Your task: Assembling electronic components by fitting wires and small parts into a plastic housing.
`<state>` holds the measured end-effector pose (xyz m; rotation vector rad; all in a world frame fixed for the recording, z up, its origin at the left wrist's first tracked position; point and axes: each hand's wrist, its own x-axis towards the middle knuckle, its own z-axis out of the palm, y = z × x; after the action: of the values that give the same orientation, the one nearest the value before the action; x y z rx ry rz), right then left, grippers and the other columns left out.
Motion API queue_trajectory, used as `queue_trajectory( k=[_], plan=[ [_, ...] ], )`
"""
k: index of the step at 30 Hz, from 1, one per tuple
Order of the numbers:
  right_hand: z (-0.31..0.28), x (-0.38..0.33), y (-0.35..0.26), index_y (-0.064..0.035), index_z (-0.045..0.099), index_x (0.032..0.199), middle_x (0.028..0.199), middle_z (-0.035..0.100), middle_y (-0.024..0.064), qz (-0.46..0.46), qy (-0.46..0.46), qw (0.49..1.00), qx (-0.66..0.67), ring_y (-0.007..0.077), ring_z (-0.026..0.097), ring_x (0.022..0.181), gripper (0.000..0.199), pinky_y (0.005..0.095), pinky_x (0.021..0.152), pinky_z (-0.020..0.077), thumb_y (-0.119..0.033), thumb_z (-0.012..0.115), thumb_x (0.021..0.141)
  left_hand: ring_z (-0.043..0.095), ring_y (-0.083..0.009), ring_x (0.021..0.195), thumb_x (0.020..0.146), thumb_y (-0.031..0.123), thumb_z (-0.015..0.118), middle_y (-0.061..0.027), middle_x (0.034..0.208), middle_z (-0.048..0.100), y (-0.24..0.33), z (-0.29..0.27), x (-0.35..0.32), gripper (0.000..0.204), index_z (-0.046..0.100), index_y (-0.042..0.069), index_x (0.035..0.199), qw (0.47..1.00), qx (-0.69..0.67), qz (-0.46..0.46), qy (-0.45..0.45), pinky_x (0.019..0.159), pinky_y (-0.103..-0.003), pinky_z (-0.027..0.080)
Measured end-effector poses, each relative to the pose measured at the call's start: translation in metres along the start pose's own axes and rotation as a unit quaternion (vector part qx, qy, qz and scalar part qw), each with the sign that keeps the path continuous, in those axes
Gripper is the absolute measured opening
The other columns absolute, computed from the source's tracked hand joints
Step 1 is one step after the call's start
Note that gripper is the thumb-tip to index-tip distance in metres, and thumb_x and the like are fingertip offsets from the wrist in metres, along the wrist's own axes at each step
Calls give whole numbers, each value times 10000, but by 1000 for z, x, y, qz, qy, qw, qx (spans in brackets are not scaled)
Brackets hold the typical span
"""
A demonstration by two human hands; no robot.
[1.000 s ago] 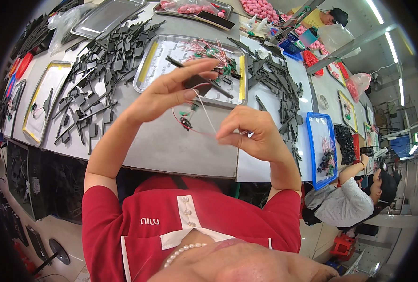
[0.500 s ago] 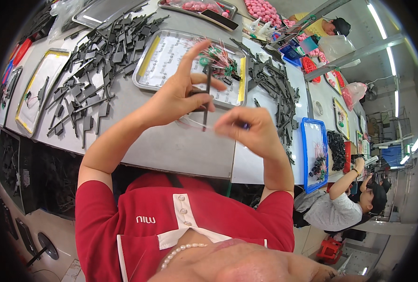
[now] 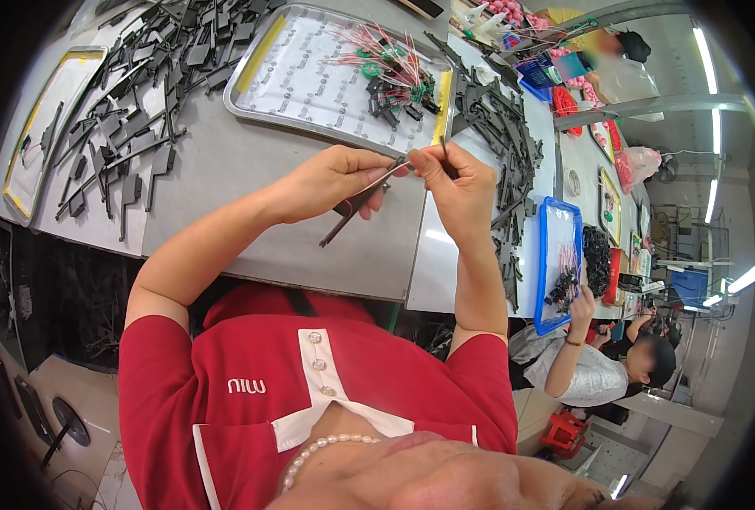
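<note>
In front of me my left hand [image 3: 335, 183] is closed on a long thin black plastic part [image 3: 336, 228] with a flat paddle, tilted with its lower end toward me. A thin pale reddish wire [image 3: 383, 178] runs along the part up to the fingertips of my right hand [image 3: 460, 183], which pinches it at the part's upper end. A small dark piece [image 3: 448, 160] shows among the right fingers; its kind is partly hidden. Just beyond the hands lies a metal tray [image 3: 309, 127] lined with white patterned paper, holding a bunch of red-and-white wires [image 3: 394, 55] with green and black pieces.
Loose black plastic parts [image 3: 131, 127] lie heaped on the left, and more [image 3: 513, 170] on the right. A yellow-edged tray [image 3: 33, 183] stands far left, a blue tray [image 3: 541, 263] at right. A co-worker [image 3: 594, 365] sits at the right; another person is at the back.
Both hands have come together, with fingertips almost touching. My left forefinger has folded down from pointing up, and the black part has swung from upright to slanting. The view has shifted slightly.
</note>
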<state>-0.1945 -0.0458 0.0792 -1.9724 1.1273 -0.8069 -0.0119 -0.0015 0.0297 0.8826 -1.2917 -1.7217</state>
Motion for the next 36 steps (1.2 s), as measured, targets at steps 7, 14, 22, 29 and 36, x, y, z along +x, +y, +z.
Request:
queue_trajectory(
  k=[7, 14, 22, 29, 36],
  plan=[
    [10, -5, 18, -10, 656, 783, 652, 655, 54, -108, 17, 990, -90, 127, 616, 574, 106, 223, 529, 455, -108, 696, 786, 487, -67, 583, 969, 230, 407, 4, 686, 548, -5, -1, 1, 314, 583, 19, 1121, 998, 33, -48, -12, 546, -214, 409],
    [13, -7, 35, -2, 671, 771, 647, 638, 30, -26, -17, 998, -55, 66, 534, 554, 134, 199, 505, 405, -130, 707, 787, 481, -75, 585, 952, 238, 435, 0, 676, 540, -16, -4, 3, 289, 602, 3, 936, 998, 44, -43, -14, 548, -230, 406],
    [19, -7, 43, -1, 666, 766, 659, 658, 52, 44, -39, 998, 34, 77, 593, 581, 115, 209, 538, 463, -108, 705, 781, 491, -78, 611, 928, 239, 497, -5, 680, 542, -26, -2, 1, 271, 600, -11, 936, 997, 66, -36, 9, 568, -243, 427],
    [23, -11, 43, 12, 654, 787, 708, 664, 46, 67, -39, 996, 55, 84, 617, 647, 120, 221, 585, 486, -101, 694, 795, 512, -83, 609, 912, 216, 525, -22, 684, 574, -34, 0, 4, 269, 619, -7, 1029, 995, 82, -39, 42, 578, -240, 446],
    [24, -6, 48, -4, 613, 816, 714, 642, 57, 158, -109, 964, 185, 87, 593, 646, 137, 218, 604, 476, -122, 683, 818, 508, -73, 594, 897, 200, 548, -16, 691, 587, -35, -5, 3, 236, 632, -17, 939, 999, 21, -39, 17, 551, -235, 427]
  ],
)
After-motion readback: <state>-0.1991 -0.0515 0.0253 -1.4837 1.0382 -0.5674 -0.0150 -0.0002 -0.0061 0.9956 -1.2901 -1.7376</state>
